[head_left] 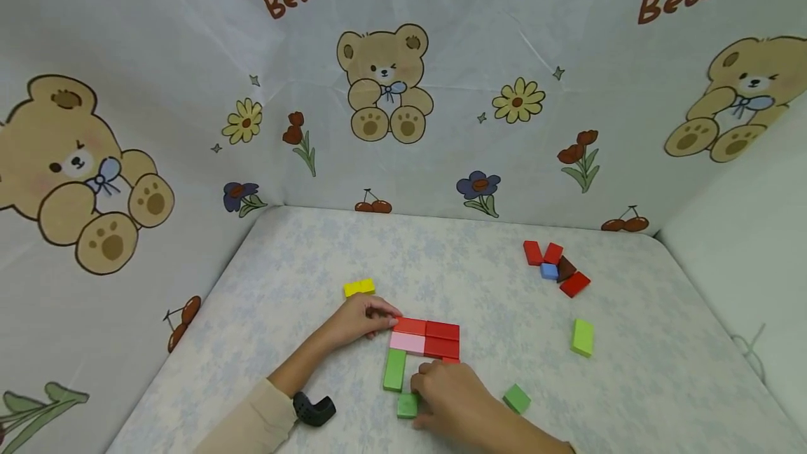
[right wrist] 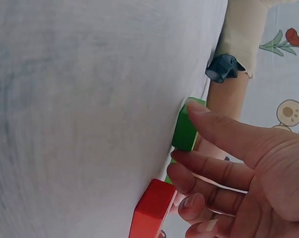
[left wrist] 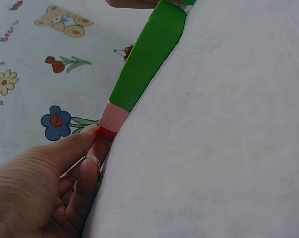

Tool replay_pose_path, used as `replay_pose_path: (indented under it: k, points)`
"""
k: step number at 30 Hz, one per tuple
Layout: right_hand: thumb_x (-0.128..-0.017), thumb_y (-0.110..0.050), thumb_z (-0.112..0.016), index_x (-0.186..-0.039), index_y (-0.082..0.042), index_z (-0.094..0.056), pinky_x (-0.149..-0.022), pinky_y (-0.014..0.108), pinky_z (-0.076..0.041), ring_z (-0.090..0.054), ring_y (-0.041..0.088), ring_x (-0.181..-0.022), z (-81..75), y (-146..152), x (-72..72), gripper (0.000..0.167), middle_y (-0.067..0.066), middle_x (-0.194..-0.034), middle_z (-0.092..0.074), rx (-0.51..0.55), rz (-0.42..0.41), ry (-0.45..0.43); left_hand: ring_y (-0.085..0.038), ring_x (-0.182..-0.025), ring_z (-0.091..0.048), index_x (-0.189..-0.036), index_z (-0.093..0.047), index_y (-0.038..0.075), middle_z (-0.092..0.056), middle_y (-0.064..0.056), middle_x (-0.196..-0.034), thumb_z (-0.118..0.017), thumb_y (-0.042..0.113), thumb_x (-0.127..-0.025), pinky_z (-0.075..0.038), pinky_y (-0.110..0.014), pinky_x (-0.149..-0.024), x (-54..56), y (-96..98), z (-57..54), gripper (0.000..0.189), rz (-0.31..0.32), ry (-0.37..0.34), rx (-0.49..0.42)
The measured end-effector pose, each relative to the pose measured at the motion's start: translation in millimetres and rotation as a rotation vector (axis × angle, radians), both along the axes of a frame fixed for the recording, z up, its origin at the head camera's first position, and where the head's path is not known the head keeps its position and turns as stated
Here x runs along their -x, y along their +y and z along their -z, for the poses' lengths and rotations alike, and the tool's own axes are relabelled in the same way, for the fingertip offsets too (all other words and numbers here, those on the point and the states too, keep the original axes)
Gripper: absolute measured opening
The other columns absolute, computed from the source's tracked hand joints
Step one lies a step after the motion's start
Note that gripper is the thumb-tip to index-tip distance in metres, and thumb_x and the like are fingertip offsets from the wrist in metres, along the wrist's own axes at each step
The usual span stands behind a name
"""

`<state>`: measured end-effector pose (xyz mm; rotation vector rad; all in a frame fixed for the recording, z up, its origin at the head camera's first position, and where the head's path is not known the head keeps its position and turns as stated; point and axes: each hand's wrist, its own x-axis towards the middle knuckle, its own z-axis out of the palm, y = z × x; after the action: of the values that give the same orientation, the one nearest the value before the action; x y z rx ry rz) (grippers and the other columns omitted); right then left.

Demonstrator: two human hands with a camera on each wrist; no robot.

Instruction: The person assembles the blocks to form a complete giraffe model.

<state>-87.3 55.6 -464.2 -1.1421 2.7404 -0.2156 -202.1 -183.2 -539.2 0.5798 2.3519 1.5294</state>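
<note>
My left hand [head_left: 362,317] has its fingertips pinched at the left end of an orange-red block [head_left: 410,326], at the back left corner of a flat block outline. In front of that block lies a pink block [head_left: 407,343], then a long green block [head_left: 394,370]. Darker red blocks [head_left: 443,331] form the right side, partly hidden by my right hand [head_left: 460,398]. That hand pinches a small green block [right wrist: 185,130] between thumb and index finger, at the near end of the long green one. In the left wrist view, the left fingertips [left wrist: 89,133] meet the red end.
Another green block [head_left: 517,399] lies right of my right hand, and a light green one [head_left: 583,338] farther right. Several red blocks, a blue block [head_left: 549,271] and a brown triangle [head_left: 566,269] sit back right. Yellow blocks [head_left: 359,287] lie behind my left hand. A bear-print cloth [head_left: 454,160] hangs behind.
</note>
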Motion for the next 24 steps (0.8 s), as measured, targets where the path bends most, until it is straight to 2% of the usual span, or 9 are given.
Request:
replay_pose_path:
  k: [7,14,19,24]
  points:
    - [-0.078,-0.026,-0.088,-0.081,-0.023,-0.073,-0.055,0.020,-0.038,-0.045,0.001,-0.064,0.7,-4,1.8,0.015,-0.016,-0.071,-0.053,0.049,-0.035,-0.010,-0.011,-0.056,-0.055,-0.108,-0.080,0.021,-0.069,0.001,-0.081,-0.077,0.024,-0.093,-0.052,-0.027,-0.053,0.2,-1.7,-4.1,0.015,0.006,0.007,0.001]
    - [-0.073,-0.042,-0.091,-0.090,-0.024,-0.077,-0.057,0.020,-0.041,-0.047,-0.001,-0.066,0.6,-10,0.8,0.029,-0.018,-0.075,-0.056,0.010,-0.019,-0.044,-0.011,-0.055,-0.054,-0.108,-0.079,0.021,-0.069,0.002,-0.081,-0.076,0.024,-0.094,-0.052,-0.027,-0.053,-0.1,-1.6,-2.3,0.015,0.008,0.009,0.006]
    - [-0.076,-0.041,-0.090,-0.099,-0.023,-0.079,-0.059,0.021,-0.044,-0.050,-0.002,-0.068,1.3,-12,2.4,0.031,-0.017,-0.079,-0.059,-0.007,-0.009,-0.065,-0.011,-0.055,-0.054,-0.108,-0.080,0.021,-0.069,0.002,-0.081,-0.077,0.023,-0.093,-0.052,-0.026,-0.053,-0.6,-0.1,-3.0,0.015,0.008,0.004,0.006]
    - [-0.074,-0.041,-0.091,-0.092,-0.023,-0.078,-0.056,0.021,-0.041,-0.047,-0.001,-0.064,1.8,-12,2.6,0.029,-0.017,-0.074,-0.057,0.006,0.008,-0.055,-0.012,-0.054,-0.054,-0.107,-0.080,0.021,-0.069,0.002,-0.080,-0.077,0.023,-0.093,-0.052,-0.026,-0.053,-1.0,-0.1,-3.3,0.014,0.008,0.003,0.000]
